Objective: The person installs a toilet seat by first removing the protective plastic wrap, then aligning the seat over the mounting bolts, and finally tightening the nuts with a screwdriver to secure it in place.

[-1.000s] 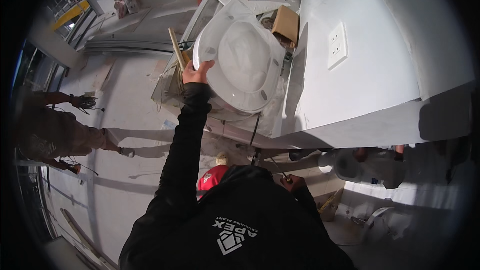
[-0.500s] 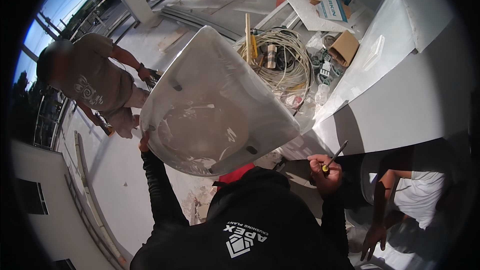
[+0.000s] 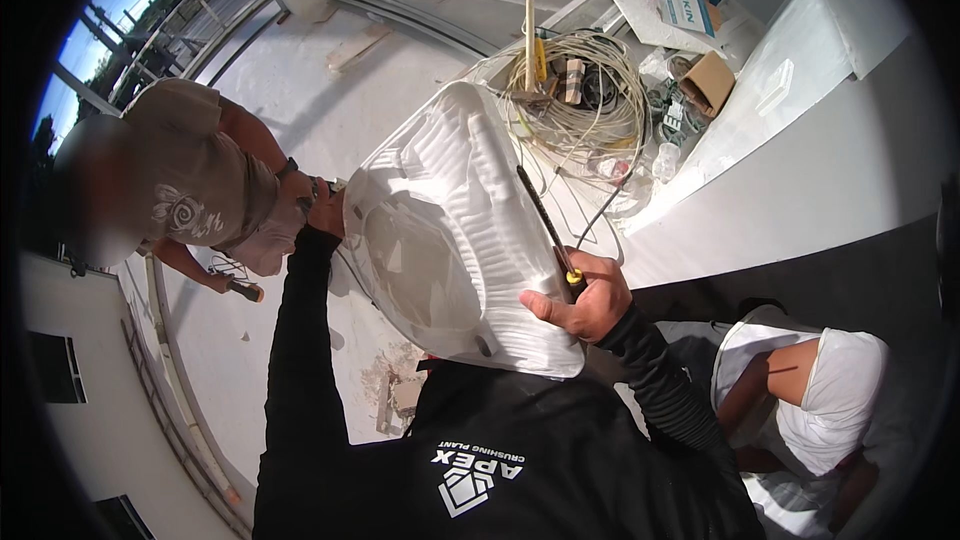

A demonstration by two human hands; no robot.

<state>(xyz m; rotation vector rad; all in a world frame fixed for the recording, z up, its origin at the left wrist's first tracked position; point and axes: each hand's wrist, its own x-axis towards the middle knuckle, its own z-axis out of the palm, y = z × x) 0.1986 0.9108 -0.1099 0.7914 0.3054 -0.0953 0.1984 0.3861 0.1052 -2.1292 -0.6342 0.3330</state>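
A white toilet seat (image 3: 470, 270), wrapped in clear film and ribbed white padding, is held tilted in front of my chest. My left hand (image 3: 326, 214) grips its left rim, with the fingers partly hidden. A co-worker's hand is close beside it on that side. In my right hand (image 3: 590, 298) is a screwdriver (image 3: 545, 210) with a long dark shaft and a yellow-and-black handle, its tip pointing away. The thumb of that hand lies against the seat's right edge.
The co-worker (image 3: 200, 170) at the left bends close, a tool in the lower hand. Another person in white (image 3: 835, 390) crouches at the lower right. Beyond the seat lie a coil of pale cable (image 3: 610, 120), an open cardboard box (image 3: 707, 83) and a white panel (image 3: 630, 15).
The toilet seat has turned, and its ribbed padding now shows. My right hand has moved left to the seat's edge with the screwdriver. The co-worker at the left has leaned nearer.
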